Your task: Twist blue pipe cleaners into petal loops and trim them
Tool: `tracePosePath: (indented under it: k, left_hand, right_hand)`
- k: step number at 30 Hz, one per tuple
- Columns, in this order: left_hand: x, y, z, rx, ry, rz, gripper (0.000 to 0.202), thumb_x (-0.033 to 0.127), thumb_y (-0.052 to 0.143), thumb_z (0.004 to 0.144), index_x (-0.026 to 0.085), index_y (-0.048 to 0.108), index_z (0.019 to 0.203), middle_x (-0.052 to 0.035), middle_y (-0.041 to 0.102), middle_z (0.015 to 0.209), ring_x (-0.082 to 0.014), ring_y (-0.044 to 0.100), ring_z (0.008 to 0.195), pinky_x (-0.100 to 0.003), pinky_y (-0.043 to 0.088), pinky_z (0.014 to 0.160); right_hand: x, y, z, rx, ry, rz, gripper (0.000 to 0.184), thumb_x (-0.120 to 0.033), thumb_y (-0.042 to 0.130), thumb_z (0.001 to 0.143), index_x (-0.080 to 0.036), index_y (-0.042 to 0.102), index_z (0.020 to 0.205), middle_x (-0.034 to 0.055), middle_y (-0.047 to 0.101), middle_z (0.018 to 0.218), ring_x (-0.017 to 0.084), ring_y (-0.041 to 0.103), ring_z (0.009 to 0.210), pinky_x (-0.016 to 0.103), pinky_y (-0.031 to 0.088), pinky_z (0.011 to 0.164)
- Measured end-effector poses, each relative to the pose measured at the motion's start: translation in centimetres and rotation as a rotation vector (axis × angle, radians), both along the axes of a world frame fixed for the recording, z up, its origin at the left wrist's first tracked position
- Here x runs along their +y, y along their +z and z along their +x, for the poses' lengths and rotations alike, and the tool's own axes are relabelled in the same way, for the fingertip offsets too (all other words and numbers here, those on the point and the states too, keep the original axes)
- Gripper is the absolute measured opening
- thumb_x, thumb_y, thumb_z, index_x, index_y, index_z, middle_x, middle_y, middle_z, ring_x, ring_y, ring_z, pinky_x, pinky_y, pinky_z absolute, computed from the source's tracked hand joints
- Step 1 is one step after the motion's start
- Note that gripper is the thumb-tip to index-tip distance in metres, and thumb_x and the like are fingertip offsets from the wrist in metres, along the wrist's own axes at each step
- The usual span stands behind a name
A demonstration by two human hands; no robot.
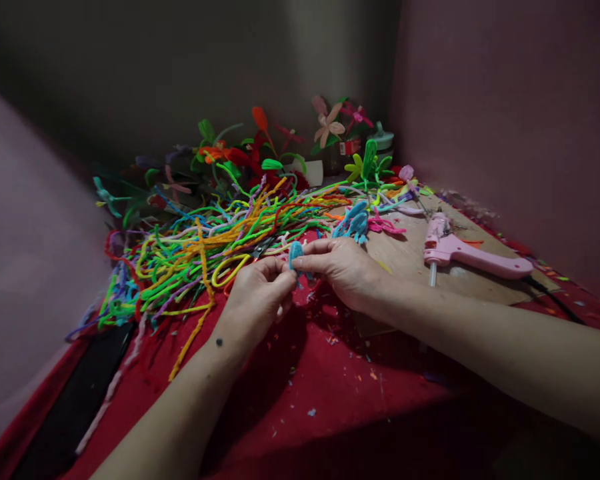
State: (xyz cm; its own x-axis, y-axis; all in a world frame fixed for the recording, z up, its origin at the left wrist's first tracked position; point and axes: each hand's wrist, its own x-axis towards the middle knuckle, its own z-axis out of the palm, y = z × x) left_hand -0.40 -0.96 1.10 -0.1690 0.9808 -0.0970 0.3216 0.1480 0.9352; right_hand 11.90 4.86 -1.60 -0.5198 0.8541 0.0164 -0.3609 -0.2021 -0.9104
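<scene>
Head view. Both my hands are drawn in to narrow pinches on one small blue chenille loop [295, 253]. It stands between my fingertips: left hand [260, 290] at its lower end, right hand [353, 273] at its near right side. Ends of the loop hidden by my fingers; cannot tell whether they are twisted together.

Just beyond the right hand: blue chenille petals [353, 220], with pink chenille pieces [385, 223] beside them. Beyond and left of the left hand, a tangled heap of chenille stems [180, 267]. Scissors [261, 248], partly covered, lie just past the left knuckles. Right of the right hand, a pink glue gun [445, 247] rests on a wooden board [470, 288], its stick pointing back towards my forearm.

Risks, as I judge them. If either pinch slackens, the loop may spring open or turn lopsided; squeezing too hard could flatten its fuzz. A forearm swung outward might knock the glue stick and shift the gun; whether it is hot, cannot tell. Reaching forward with the left hand could meet the scissors or drag stems along. Dim light and my own shadow make a poor join easy to miss.
</scene>
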Motion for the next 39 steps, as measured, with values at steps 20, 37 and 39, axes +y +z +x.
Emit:
tracePosePath:
  k: [20,37,39]
  left_hand:
    - [-0.4,1.0,-0.7,-0.125,0.006,0.203,0.012,0.024,0.066,0.072,0.015,0.058,0.072,0.0032,0.058,0.049,-0.0075,0.05,0.041,-0.017,0.039,0.039]
    - [-0.7,0.1,0.3,0.252,-0.013,0.308,0.008,0.021,0.061,0.075,0.017,0.061,0.068,0.0051,0.053,0.052,-0.0065,0.045,0.044,-0.018,0.035,0.044]
    - [-0.6,0.5,0.1,0.217,-0.034,0.251,0.012,0.025,0.059,0.077,0.017,0.061,0.069,0.0037,0.055,0.052,-0.0075,0.047,0.044,-0.019,0.037,0.045]
  right_hand:
    - [0.5,0.1,0.3,-0.082,-0.049,0.139,0.003,-0.016,0.063,0.062,-0.014,0.063,0.06,-0.0029,0.054,0.054,0.007,0.041,0.051,0.025,0.029,0.053]
    - [0.1,0.3,0.2,-0.081,-0.065,0.05,0.005,-0.011,0.06,0.056,-0.014,0.059,0.053,-0.0054,0.047,0.046,0.006,0.036,0.045,0.024,0.024,0.047]
    - [0.2,0.2,0.2,-0.07,-0.055,0.059,0.003,-0.012,0.061,0.057,-0.014,0.06,0.055,-0.0047,0.05,0.048,0.006,0.038,0.046,0.024,0.025,0.048]
